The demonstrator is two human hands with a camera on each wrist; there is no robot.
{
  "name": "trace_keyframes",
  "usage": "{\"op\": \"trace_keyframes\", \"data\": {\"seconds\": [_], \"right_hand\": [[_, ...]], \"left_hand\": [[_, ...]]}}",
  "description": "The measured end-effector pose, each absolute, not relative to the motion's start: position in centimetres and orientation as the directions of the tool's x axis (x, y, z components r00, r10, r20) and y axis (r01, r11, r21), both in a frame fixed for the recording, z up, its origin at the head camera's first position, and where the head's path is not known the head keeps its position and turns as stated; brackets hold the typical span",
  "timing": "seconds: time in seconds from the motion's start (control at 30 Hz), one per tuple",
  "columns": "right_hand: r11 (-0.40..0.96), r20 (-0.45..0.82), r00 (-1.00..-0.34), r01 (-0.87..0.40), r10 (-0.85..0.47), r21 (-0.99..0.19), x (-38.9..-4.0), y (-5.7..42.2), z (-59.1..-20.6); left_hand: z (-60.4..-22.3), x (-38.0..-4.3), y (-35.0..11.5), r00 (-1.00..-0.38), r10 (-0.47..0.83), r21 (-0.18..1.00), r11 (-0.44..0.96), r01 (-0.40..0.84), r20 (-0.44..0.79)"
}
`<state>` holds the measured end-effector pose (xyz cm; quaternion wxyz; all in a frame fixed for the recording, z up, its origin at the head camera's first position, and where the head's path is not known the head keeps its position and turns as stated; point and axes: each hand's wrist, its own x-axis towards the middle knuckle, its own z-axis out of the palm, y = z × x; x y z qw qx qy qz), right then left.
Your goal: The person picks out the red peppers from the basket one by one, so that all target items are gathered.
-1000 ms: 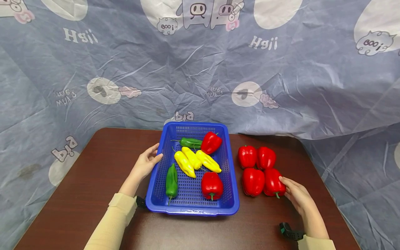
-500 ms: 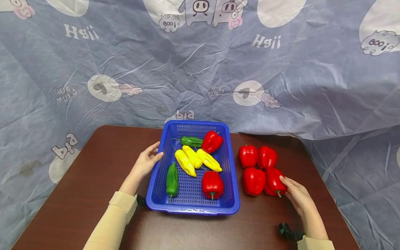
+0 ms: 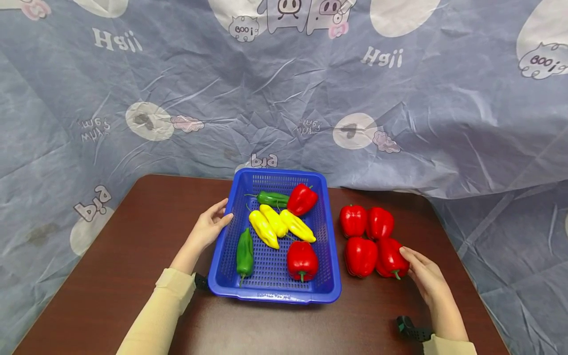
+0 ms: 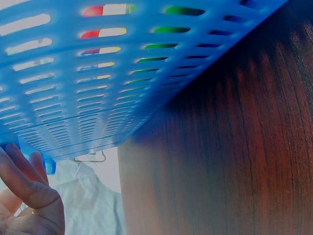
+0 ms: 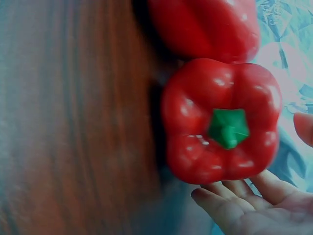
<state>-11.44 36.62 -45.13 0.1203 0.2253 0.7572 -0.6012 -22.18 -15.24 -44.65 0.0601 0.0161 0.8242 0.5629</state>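
At the left rim of a blue plastic basket (image 3: 275, 297), my left hand (image 3: 207, 229) grips the edge; its fingers bend at the rim in the left wrist view (image 4: 32, 188). My right hand (image 3: 426, 276) reaches to the nearest right red bell pepper (image 3: 391, 259). In the right wrist view its fingers (image 5: 220, 205) touch the side of that pepper, whose green stem (image 5: 229, 128) faces the camera, while the thumb (image 5: 304, 128) stands apart. Three more red bell peppers (image 3: 353, 221) lie against it in a tight group on the table.
Inside the basket lie three yellow peppers (image 3: 264, 229), a long green pepper (image 3: 244, 254), another green pepper (image 3: 272, 199) and two red bell peppers (image 3: 302, 261). The brown table (image 3: 111, 266) ends at a grey-blue printed cloth (image 3: 248, 98) behind.
The head view has tilted slightly down, so everything appears shifted a little. Both hands keep their places at the basket rim and beside the red bell pepper.
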Motion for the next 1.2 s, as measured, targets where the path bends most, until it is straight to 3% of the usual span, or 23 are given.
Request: {"op": "trace_keyframes", "data": {"seconds": [0.53, 0.83, 1.2], "right_hand": [[0.117, -0.225, -0.946, 0.257, 0.236, -0.959, -12.6, 35.0, -40.3], [0.372, -0.064, -0.979, 0.134, 0.196, -0.919, -15.1, 30.8, -36.5], [0.470, 0.073, -0.995, -0.033, 0.067, -0.882, -17.7, 25.1, -34.0]], "left_hand": [[-44.5, -22.0, -15.2, -0.991, 0.099, 0.933, 0.356, -0.050, -0.091], [-44.6, -22.2, -15.1, -0.992, 0.095, 0.935, 0.351, -0.045, -0.084], [-44.5, -22.1, -15.2, -0.992, 0.082, 0.927, 0.372, -0.056, -0.092]]}}
